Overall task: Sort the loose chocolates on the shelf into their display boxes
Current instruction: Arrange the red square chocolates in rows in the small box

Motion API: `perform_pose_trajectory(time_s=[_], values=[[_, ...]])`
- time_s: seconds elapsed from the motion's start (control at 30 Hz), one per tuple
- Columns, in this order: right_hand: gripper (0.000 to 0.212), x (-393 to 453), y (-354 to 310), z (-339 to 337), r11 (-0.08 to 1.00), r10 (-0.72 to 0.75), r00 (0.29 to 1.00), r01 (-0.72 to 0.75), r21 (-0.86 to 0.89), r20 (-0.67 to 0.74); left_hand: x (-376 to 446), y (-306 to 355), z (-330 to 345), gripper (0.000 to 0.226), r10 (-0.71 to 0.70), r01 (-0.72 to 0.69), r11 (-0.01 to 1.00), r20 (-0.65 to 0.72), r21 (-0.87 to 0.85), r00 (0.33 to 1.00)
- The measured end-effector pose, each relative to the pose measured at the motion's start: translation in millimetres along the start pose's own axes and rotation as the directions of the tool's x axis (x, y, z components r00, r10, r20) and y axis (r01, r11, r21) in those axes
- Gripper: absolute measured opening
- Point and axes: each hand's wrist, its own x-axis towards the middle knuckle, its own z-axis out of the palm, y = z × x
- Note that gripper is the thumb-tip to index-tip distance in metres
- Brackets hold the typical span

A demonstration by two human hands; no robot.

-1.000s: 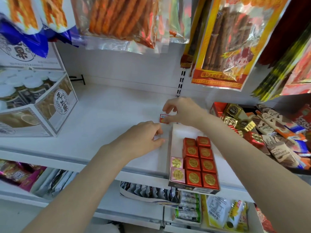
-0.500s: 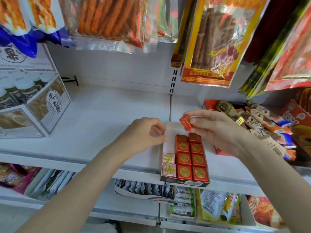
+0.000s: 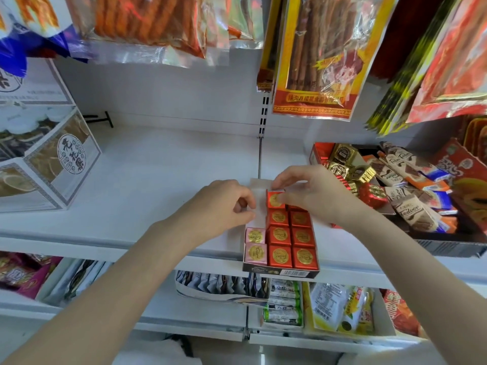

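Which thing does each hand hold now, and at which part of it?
The right hand pinches a red chocolate by its top edge and face, at the display box. The left hand is curled; whether it holds anything cannot be told.

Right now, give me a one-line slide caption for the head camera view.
Right hand sets a red chocolate into the display box while the left hand steadies its wall.

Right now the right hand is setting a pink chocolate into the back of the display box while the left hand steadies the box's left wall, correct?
Not quite. The chocolate under the right hand is red with a gold seal, not pink; the head view shows it. The pink chocolates sit at the front left of the display box. The left hand is at the box's left wall.
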Motion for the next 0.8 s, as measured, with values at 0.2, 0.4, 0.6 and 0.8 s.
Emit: perform_pose_trajectory(time_s=[0.2, 0.4, 0.6, 0.8], values=[[0.020, -1, 3, 4, 0.900, -0.015, 0.997, 0.044, -0.433, 0.071, 1, -4, 3, 0.017, 0.025, -0.025, 1.000, -0.015, 0.016, 1.000], [0.029, -10, 5, -15, 0.947, -0.090, 0.992, 0.056, -0.316, -0.091, 6, 0, 3, 0.020, 0.100, -0.092, 0.993, -0.113, 0.069, 0.989], [0.032, -21, 14, -11, 0.890, -0.111, 0.994, 0.090, -0.447, -0.022, 8, 7, 15, 0.021, 0.166, -0.161, 0.958, 0.000, 0.238, 0.986], [0.034, -26, 11, -12, 0.855, -0.105, 0.994, 0.095, -0.510, 0.008, 8, 9, 16, 0.021, 0.157, -0.157, 0.953, 0.018, 0.260, 0.987]])
